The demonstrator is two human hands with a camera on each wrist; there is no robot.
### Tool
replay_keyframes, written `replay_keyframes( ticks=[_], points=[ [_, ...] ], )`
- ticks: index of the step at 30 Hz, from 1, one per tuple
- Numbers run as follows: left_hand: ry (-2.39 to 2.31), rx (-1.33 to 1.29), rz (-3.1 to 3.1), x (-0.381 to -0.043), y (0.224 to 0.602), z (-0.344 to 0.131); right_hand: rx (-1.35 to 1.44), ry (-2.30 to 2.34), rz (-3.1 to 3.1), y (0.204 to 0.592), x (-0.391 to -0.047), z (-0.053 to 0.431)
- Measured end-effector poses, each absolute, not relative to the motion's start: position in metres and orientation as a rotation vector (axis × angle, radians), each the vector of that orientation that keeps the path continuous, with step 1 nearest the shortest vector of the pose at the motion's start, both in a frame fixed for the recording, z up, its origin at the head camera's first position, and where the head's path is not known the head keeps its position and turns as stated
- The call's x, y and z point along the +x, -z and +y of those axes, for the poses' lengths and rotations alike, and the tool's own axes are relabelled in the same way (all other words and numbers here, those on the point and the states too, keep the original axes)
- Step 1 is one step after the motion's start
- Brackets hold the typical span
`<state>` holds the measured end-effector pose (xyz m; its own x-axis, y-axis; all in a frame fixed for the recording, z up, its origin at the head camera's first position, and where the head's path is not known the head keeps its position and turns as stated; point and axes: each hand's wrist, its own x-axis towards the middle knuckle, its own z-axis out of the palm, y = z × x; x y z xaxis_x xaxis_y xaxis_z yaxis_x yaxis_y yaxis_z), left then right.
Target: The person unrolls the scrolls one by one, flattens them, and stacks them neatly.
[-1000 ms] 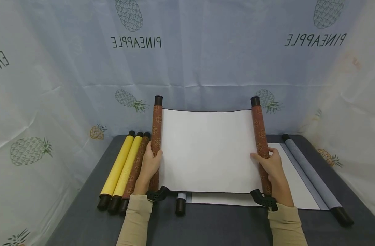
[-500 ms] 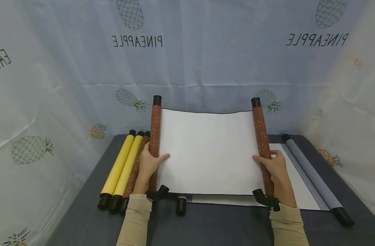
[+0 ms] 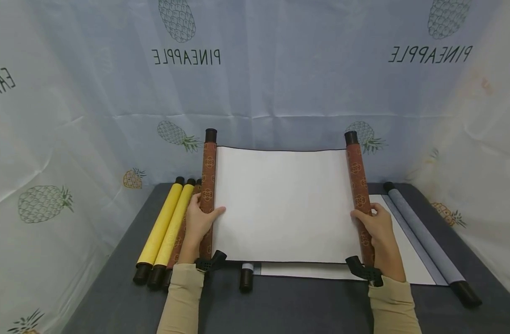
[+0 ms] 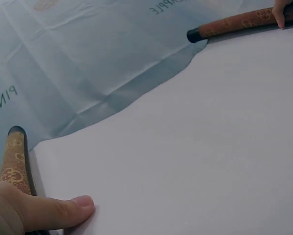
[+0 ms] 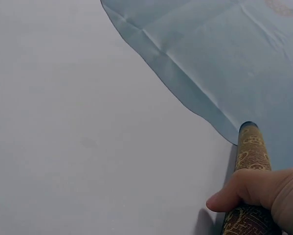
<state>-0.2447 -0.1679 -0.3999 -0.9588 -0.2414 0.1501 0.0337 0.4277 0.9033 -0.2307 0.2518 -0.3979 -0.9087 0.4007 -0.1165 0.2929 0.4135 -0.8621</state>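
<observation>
A brown patterned scroll with black end caps is held up partly unrolled, its blank white sheet (image 3: pixel 281 204) stretched between two rolls. My left hand (image 3: pixel 199 222) grips the left roll (image 3: pixel 209 176), its thumb lying over the sheet's edge. Round the right roll (image 3: pixel 357 176) my right hand (image 3: pixel 377 227) is wrapped, thumb in front. In the left wrist view the left thumb (image 4: pixel 63 210) rests against the white sheet; the right wrist view shows the right thumb (image 5: pixel 244 188) across the patterned roll. The fingers behind the rolls are mostly hidden.
Two yellow scrolls (image 3: pixel 160 225) and another brown scroll (image 3: pixel 181 236), partly hidden, lie at the left of the dark table (image 3: pixel 300 306). Beneath the held sheet lies an unrolled grey scroll (image 3: pixel 426 232). A pineapple-print cloth (image 3: pixel 271 69) hangs behind.
Both rolls have moved slightly apart, the left one leftward and the right one rightward, so more white sheet shows between them. The scrolls on the table have stayed put.
</observation>
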Motion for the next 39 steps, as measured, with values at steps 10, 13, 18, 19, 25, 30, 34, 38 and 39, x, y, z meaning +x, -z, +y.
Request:
replay_keyframes(
  ticks=[10,13,18,19,25,30,34,38,39],
  points=[
    [1.546,0.134,-2.396,-0.245,0.401,-0.172,-0.662,-1.510,-2.485,0.401,-0.229,0.252],
    [1.561,0.124,-2.388,-0.245,0.401,-0.172,-0.675,-1.514,-2.478,0.401,-0.228,0.254],
    [1.531,0.119,-2.400,-0.245,0.400,-0.172,-0.677,-1.524,-2.503,0.398,-0.226,0.258],
    [1.520,0.118,-2.402,-0.245,0.400,-0.172,-0.679,-1.524,-2.509,0.398,-0.226,0.259],
    [1.512,0.124,-2.431,-0.244,0.398,-0.175,-0.689,-1.527,-2.533,0.394,-0.223,0.261],
    [1.557,0.116,-2.433,-0.243,0.397,-0.177,-0.683,-1.516,-2.538,0.392,-0.222,0.262],
    [1.578,0.121,-2.433,-0.244,0.397,-0.178,-0.660,-1.503,-2.547,0.391,-0.221,0.263],
    [1.595,0.117,-2.435,-0.245,0.397,-0.178,-0.621,-1.486,-2.547,0.391,-0.221,0.261],
    [1.600,0.116,-2.439,-0.245,0.397,-0.178,-0.614,-1.488,-2.546,0.391,-0.222,0.261]
  ],
)
